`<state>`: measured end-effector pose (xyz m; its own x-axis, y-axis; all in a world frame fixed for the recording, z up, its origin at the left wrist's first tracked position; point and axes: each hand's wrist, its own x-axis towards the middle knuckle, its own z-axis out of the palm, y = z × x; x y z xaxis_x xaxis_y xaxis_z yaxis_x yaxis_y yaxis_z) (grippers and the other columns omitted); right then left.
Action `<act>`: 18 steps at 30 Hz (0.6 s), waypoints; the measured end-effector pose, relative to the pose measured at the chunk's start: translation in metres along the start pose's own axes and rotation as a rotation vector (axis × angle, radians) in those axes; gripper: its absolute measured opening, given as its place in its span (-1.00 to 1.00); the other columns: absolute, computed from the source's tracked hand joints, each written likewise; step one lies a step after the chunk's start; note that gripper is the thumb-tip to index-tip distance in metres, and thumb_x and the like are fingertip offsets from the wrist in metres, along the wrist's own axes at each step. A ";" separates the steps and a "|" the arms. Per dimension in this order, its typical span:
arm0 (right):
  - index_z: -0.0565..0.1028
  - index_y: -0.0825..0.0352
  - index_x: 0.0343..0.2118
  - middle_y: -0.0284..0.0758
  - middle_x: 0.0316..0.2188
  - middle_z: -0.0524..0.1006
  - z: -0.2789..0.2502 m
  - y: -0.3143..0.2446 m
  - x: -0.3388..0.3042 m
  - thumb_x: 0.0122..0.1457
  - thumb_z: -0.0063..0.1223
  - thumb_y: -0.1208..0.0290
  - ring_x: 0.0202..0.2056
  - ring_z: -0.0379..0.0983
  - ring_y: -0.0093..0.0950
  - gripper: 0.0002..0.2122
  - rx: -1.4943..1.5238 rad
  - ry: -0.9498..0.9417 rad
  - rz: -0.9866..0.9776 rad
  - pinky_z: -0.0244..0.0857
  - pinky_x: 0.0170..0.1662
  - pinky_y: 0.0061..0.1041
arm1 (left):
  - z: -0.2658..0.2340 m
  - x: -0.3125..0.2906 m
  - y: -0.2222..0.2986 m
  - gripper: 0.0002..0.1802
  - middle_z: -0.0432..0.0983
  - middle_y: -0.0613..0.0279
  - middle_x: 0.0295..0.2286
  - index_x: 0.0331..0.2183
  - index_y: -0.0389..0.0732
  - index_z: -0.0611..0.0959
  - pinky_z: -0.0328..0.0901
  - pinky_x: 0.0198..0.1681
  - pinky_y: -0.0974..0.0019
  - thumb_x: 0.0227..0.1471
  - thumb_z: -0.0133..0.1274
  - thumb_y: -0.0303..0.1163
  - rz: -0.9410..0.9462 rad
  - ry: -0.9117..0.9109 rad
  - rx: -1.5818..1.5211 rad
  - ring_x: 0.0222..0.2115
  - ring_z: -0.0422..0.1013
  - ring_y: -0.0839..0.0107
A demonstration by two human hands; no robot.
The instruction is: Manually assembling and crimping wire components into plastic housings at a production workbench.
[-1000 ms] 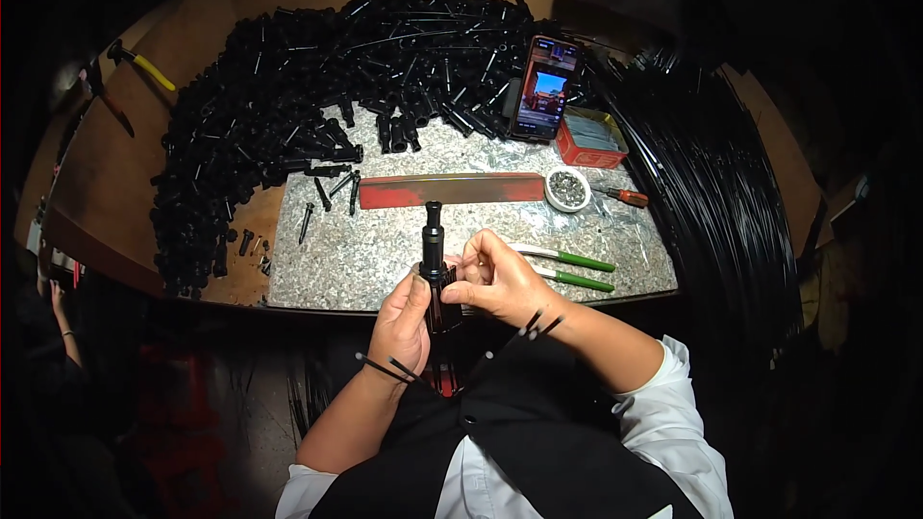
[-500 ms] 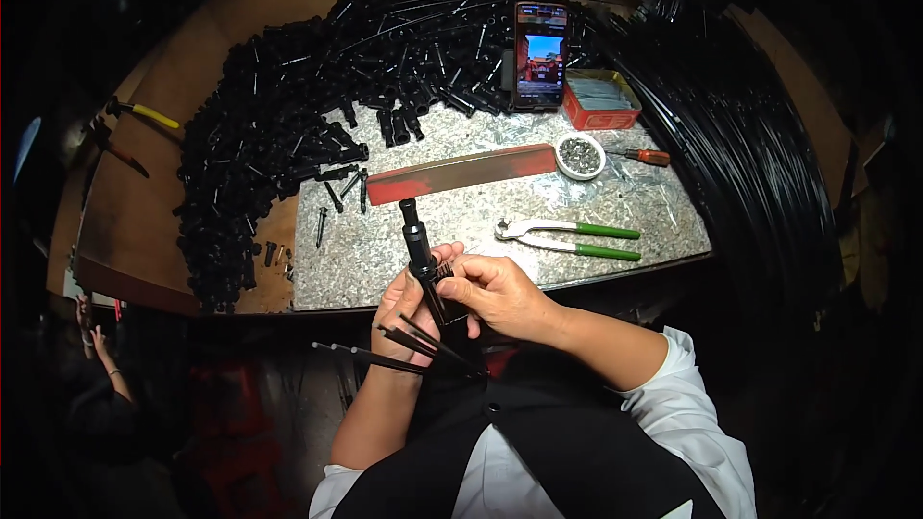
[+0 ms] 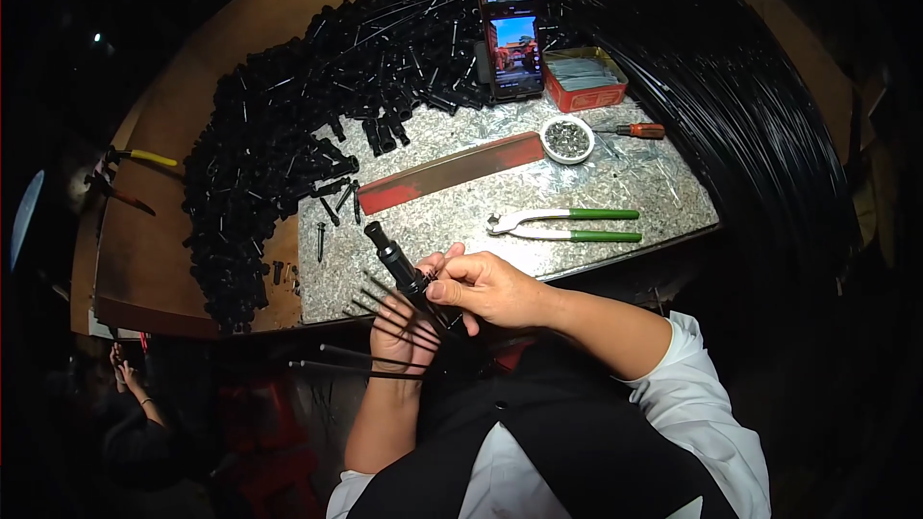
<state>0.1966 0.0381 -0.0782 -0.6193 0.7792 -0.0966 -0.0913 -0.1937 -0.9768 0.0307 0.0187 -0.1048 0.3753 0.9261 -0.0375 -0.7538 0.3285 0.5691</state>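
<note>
Over the near edge of the work slab, my left hand [image 3: 389, 338] wraps round the lower part of a black tubular piece [image 3: 392, 258], which stands tilted to the left. Several thin black rods [image 3: 351, 355] fan out from it past my left wrist. My right hand [image 3: 492, 288] is closed at the collar of the same piece, thumb and fingers pinched together. Whatever small part lies in that pinch is mostly hidden. Beyond my hands, pincers [image 3: 604, 214] with green handles lie on the speckled slab [image 3: 423, 231].
Black tubular parts [image 3: 288, 115] are heaped at left and back, long black rods [image 3: 740, 86] at right. A red worn bar [image 3: 452, 173], white bowl [image 3: 567, 161], screwdriver [image 3: 645, 131], red tin [image 3: 588, 96] and upright phone [image 3: 514, 43] stand or lie between. Another person's hands [image 3: 127, 373] show lower left.
The tubular piece has tipped further left, and its rods have swung and spread upward over my left hand. My right hand keeps its pinch. The whole view has shifted slightly.
</note>
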 end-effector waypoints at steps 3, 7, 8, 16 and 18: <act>0.42 0.35 -0.50 -0.46 -0.59 0.38 0.002 -0.005 -0.002 0.25 -0.09 0.26 -0.68 0.34 -0.68 -0.73 -0.013 0.004 -0.035 0.19 -0.59 -0.73 | 0.003 0.000 0.002 -0.46 0.15 -0.11 0.10 0.06 -0.39 0.32 0.16 0.13 0.09 0.14 -0.09 -0.23 0.003 -0.207 0.004 0.16 0.07 0.05; 0.40 0.33 -0.52 -0.49 -0.67 0.34 -0.004 -0.002 0.000 0.24 -0.07 0.20 -0.69 0.33 -0.71 -0.70 -0.029 -0.008 -0.093 0.19 -0.59 -0.71 | -0.004 0.002 -0.003 -0.31 0.09 -0.16 0.13 0.08 -0.41 0.25 0.24 0.07 0.16 0.09 -0.03 -0.10 0.045 -0.155 0.049 0.14 0.10 0.07; 0.41 0.33 -0.46 -0.48 -0.61 0.36 -0.005 -0.001 0.000 0.25 -0.08 0.24 -0.65 0.34 -0.71 -0.75 -0.030 -0.044 -0.089 0.20 -0.54 -0.72 | -0.006 0.001 -0.004 -0.31 0.09 -0.16 0.13 0.08 -0.41 0.25 0.24 0.07 0.16 0.09 -0.03 -0.10 0.043 -0.152 0.050 0.14 0.10 0.07; 0.43 0.33 -0.36 -0.48 -0.55 0.38 -0.007 -0.006 0.000 0.25 -0.09 0.34 -0.61 0.33 -0.72 -0.84 -0.072 -0.069 -0.051 0.21 -0.49 -0.72 | -0.003 0.001 -0.002 -0.40 0.07 -0.20 0.12 0.07 -0.30 0.30 0.40 -0.15 0.02 0.05 0.04 -0.24 0.025 -0.117 -0.051 0.08 0.19 -0.01; 0.44 0.34 -0.35 -0.48 -0.56 0.39 -0.007 -0.005 0.002 0.24 -0.08 0.35 -0.62 0.32 -0.72 -0.84 -0.075 -0.105 -0.038 0.20 -0.52 -0.72 | -0.003 0.001 -0.001 -0.41 0.06 -0.22 0.13 0.07 -0.29 0.30 0.40 -0.16 0.02 0.05 0.04 -0.25 0.047 -0.090 -0.011 0.06 0.20 -0.03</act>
<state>0.2011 0.0445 -0.0748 -0.6952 0.7175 -0.0426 -0.0604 -0.1174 -0.9912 0.0308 0.0196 -0.1078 0.3856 0.9205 0.0631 -0.7774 0.2873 0.5596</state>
